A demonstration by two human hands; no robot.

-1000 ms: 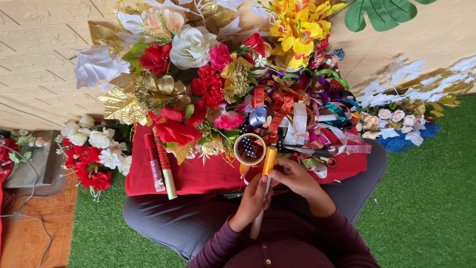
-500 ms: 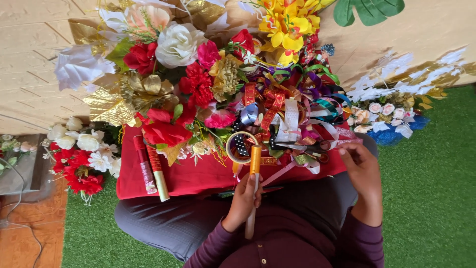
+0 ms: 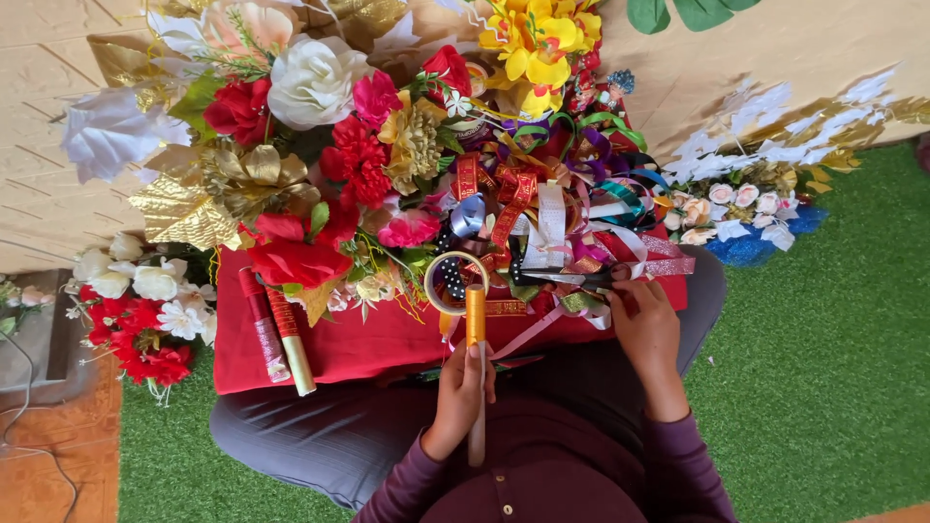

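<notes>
The left hand [image 3: 457,395] is wrapped around 1 stick [image 3: 476,378], upright so its orange-wound top meets the tape ring [image 3: 455,282] at 12 o'clock. At 3 o'clock the right hand [image 3: 643,324] rests fingers on the scissors [image 3: 567,278] among ribbons [image 3: 542,218], seemingly picking them up.

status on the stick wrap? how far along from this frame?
Done: the top of the stick is covered in orange; a tape roll sits at its tip. In hand: the left hand grips the stick upright, and the right hand rests at the ribbon pile, by the scissors. Left: the stick's lower part looks bare below the left hand, and the artificial flowers lie loose.
</notes>
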